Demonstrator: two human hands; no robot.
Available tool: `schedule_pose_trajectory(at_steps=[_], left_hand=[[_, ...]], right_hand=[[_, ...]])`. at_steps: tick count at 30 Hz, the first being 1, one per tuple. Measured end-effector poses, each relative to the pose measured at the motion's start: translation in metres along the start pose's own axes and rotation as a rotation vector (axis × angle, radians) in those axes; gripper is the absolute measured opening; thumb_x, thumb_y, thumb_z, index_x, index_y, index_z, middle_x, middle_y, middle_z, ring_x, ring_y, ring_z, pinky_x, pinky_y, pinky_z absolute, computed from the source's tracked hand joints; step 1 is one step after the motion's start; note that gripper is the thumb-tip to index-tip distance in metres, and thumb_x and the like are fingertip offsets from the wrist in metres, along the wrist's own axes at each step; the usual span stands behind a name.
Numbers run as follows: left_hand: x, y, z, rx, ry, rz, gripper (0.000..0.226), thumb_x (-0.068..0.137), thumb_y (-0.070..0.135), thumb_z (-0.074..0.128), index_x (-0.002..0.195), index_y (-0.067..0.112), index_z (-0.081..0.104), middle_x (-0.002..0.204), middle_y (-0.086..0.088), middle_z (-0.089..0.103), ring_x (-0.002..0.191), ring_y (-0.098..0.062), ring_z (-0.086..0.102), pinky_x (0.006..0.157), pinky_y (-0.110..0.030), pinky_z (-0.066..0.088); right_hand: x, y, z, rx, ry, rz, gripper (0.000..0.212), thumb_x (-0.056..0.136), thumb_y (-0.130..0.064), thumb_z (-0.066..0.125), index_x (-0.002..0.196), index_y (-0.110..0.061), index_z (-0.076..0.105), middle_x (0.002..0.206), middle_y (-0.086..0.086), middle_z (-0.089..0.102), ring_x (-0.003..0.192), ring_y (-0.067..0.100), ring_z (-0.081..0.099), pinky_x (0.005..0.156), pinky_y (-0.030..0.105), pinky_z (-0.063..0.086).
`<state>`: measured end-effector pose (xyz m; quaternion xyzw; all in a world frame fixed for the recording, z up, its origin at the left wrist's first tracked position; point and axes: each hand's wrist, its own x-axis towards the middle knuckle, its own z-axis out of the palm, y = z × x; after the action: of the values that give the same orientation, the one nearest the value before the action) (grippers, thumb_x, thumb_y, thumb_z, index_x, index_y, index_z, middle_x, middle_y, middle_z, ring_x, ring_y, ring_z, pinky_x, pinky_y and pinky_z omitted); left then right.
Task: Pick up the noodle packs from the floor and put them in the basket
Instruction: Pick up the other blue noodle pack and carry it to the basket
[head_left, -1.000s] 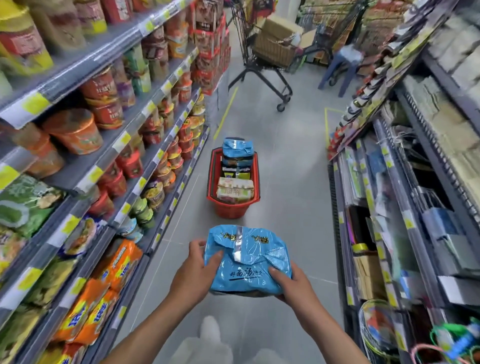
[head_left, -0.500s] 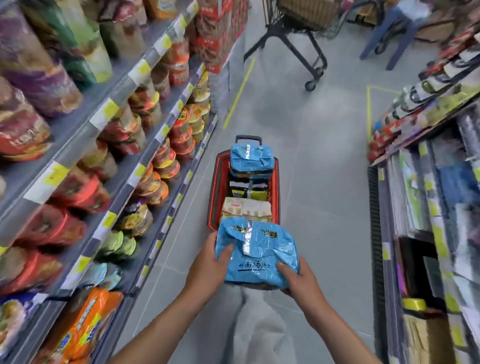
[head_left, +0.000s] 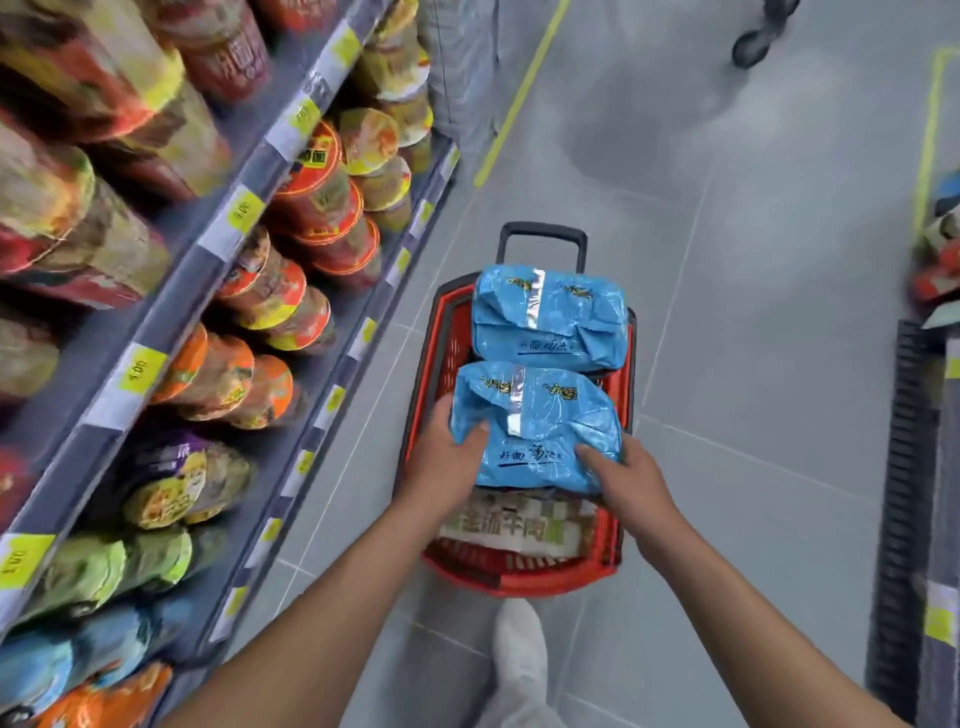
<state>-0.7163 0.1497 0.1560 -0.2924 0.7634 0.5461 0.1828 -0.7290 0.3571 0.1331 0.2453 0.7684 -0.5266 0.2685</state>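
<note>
View: head camera, looking down along a shop aisle.
Held pack: blue crinkled plastic noodle pack (head_left: 535, 431) with a silver seam strip, over the near half of the basket at about rim height; resting on the goods below or clear of them, cannot tell.
Pack writing: dark blue Chinese characters along the near edge, beginning 好面汤, the rest blurred; two small yellow-and-black marks near the far edge, unreadable.
Left hand: left hand (head_left: 441, 467) gripping the pack's left end, thumb on top, fingers (head_left: 440, 413) wrapped round the edge.
Right hand: right hand (head_left: 631, 480) gripping the near right corner, thumb on top, other fingers tucked beneath and out of sight.
Basket: red plastic shopping basket (head_left: 519, 584) with a black pull handle (head_left: 543, 234), standing on the grey tiled floor (head_left: 753, 415).
Inside: second blue noodle pack (head_left: 550, 322), same print, lying in the far half just beyond the held one; pale noodle pack (head_left: 509, 525) with large green Chinese characters, partly hidden, at the near end.
Left shelving: grey shelves (head_left: 208, 249) of cup noodles (head_left: 311, 182) with red, orange, yellow and green lids; yellow price tags (head_left: 241, 210), digits blurred, ".00" legible on some.
Floor marks: yellow tape line (head_left: 519, 98); white shoe (head_left: 519, 654) just behind the basket.
</note>
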Motion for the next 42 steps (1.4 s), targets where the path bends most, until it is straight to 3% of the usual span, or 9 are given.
schedule_pose_trajectory(at_steps=[4,9,13,17,22,28,32,36,42], left_hand=[[0.027,-0.001,0.009,0.036,0.001,0.021,0.036,0.1,0.022,0.057,0.131,0.037,0.051,0.112,0.019,0.067,0.097,0.001,0.065,0.068,-0.007,0.046],[0.028,-0.014,0.006,0.01,0.002,-0.008,0.048,0.096,0.021,0.064,0.135,0.045,0.047,0.126,0.02,0.065,0.116,-0.005,0.063,0.1,-0.034,0.053],[0.022,-0.02,0.003,0.039,-0.026,-0.073,0.061,0.088,0.034,0.072,0.14,0.043,0.042,0.133,0.015,0.062,0.12,-0.009,0.062,0.103,-0.038,0.052],[0.014,-0.019,-0.001,0.041,-0.009,-0.079,0.07,0.091,0.026,0.073,0.15,0.033,0.036,0.13,0.017,0.055,0.117,-0.006,0.056,0.088,-0.018,0.045],[-0.006,-0.02,-0.014,0.068,0.001,-0.12,0.082,0.089,0.036,0.072,0.156,0.035,0.024,0.148,0.008,0.052,0.128,-0.013,0.057,0.107,-0.04,0.049],[-0.052,-0.007,-0.041,0.058,0.051,-0.114,0.072,0.095,0.025,0.069,0.154,0.028,0.029,0.133,0.021,0.04,0.107,0.012,0.044,0.069,0.005,0.037],[-0.096,0.005,-0.073,0.053,0.135,-0.081,0.078,0.094,0.035,0.069,0.157,0.027,0.024,0.161,0.006,0.032,0.144,-0.007,0.035,0.103,-0.017,0.027],[-0.158,0.017,-0.122,0.034,0.235,-0.041,0.082,0.093,0.032,0.07,0.159,0.027,0.022,0.165,0.003,0.028,0.149,-0.01,0.028,0.107,-0.016,0.022],[-0.285,0.031,-0.204,0.066,0.445,0.028,0.084,0.09,0.037,0.072,0.158,0.028,0.024,0.162,0.003,0.033,0.147,-0.014,0.034,0.114,-0.025,0.032]], right_hand=[[0.023,0.003,0.003,-0.025,0.025,0.004,0.041,0.083,-0.042,0.069,0.121,-0.027,0.064,0.112,-0.006,0.073,0.102,0.017,0.071,0.098,0.046,0.056],[0.014,0.007,0.0,0.052,0.013,0.03,0.027,0.095,-0.02,0.067,0.119,-0.031,0.059,0.108,-0.012,0.069,0.101,0.013,0.069,0.093,0.037,0.056],[0.011,0.013,0.005,0.056,-0.021,0.067,0.035,0.09,-0.028,0.072,0.123,-0.029,0.06,0.115,-0.006,0.072,0.102,0.015,0.072,0.097,0.044,0.057],[0.011,0.013,0.006,0.062,-0.036,0.068,0.045,0.087,-0.03,0.074,0.129,-0.03,0.058,0.117,-0.007,0.073,0.104,0.016,0.073,0.097,0.048,0.057],[-0.004,0.004,0.0,0.015,-0.04,0.041,0.049,0.086,-0.03,0.079,0.13,-0.032,0.057,0.121,-0.009,0.071,0.107,0.014,0.071,0.098,0.048,0.057],[-0.045,-0.034,-0.009,-0.218,0.065,-0.096,0.066,0.084,-0.033,0.079,0.142,-0.024,0.05,0.128,-0.01,0.045,0.132,0.02,0.049,0.115,0.048,0.04],[-0.086,-0.069,-0.009,-0.366,0.08,-0.251,0.079,0.074,-0.056,0.072,0.143,-0.026,0.047,0.145,-0.001,0.046,0.142,0.021,0.038,0.118,0.05,0.035],[-0.141,-0.114,0.003,-0.485,0.016,-0.378,0.101,0.072,-0.068,0.067,0.156,-0.024,0.033,0.164,0.002,0.028,0.154,0.02,0.02,0.125,0.049,0.024],[-0.253,-0.181,0.039,-0.63,-0.137,-0.716,0.091,0.081,-0.053,0.076,0.156,-0.02,0.035,0.165,0.007,0.028,0.153,0.022,0.02,0.125,0.044,0.019]])
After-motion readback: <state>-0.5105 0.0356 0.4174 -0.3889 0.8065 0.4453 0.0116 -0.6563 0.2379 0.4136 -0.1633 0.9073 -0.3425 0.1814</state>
